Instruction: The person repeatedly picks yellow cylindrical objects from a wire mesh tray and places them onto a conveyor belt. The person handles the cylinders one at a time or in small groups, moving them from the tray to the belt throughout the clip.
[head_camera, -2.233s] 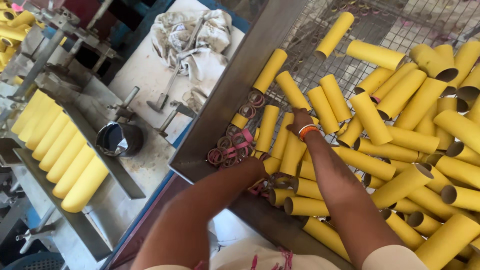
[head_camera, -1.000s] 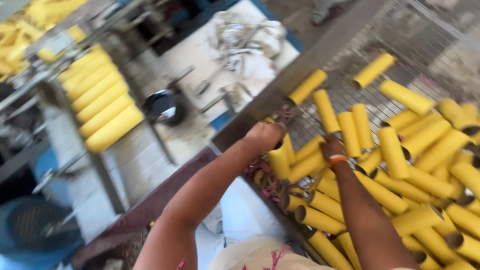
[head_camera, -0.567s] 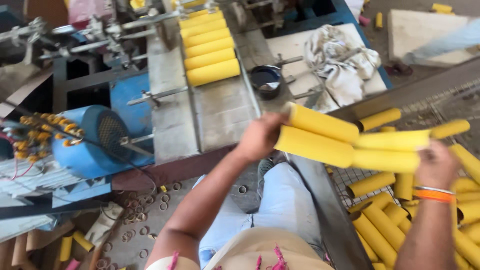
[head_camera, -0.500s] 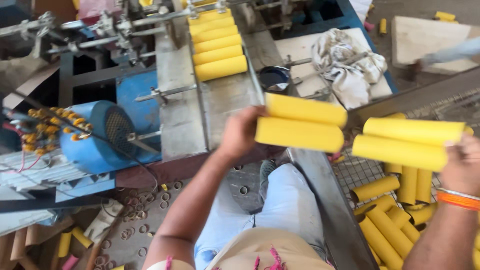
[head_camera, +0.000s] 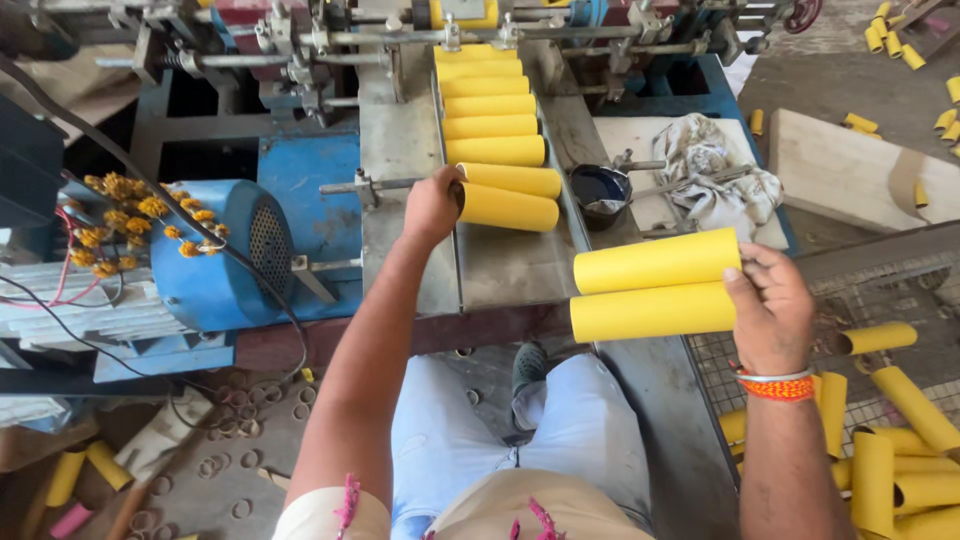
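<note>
Over on the left sits the blue motor (head_camera: 215, 255), a string of orange flowers (head_camera: 130, 205) draped beside it and dark cables running across, and just right of it the left hand (head_camera: 432, 205) is clenched over the ends of two yellow tubes (head_camera: 508, 195), pressing them onto the near end of the metal feed tray (head_camera: 500, 265). Up the tray, toward the far side, a row of yellow tubes (head_camera: 490, 105) lies crosswise, side by side, touching one another, and the left hand's pair sits just behind the last of them. Right of the tray there is a small dark pot (head_camera: 600, 190) and a crumpled rag (head_camera: 720, 180) on the machine's table (head_camera: 650, 215). Further right, the right hand (head_camera: 772, 310), orange bangle at the wrist, grips a second pair of yellow tubes (head_camera: 655, 285) by their right ends, held level in the air, near and to the right of the tray. At the right edge, loose tubes (head_camera: 890, 440) lie heaped on a wire mesh bin (head_camera: 870, 290). It looks like the loading step: the left pair is going down, and the right pair would then need carrying left and laying crosswise, square to the row.
</note>
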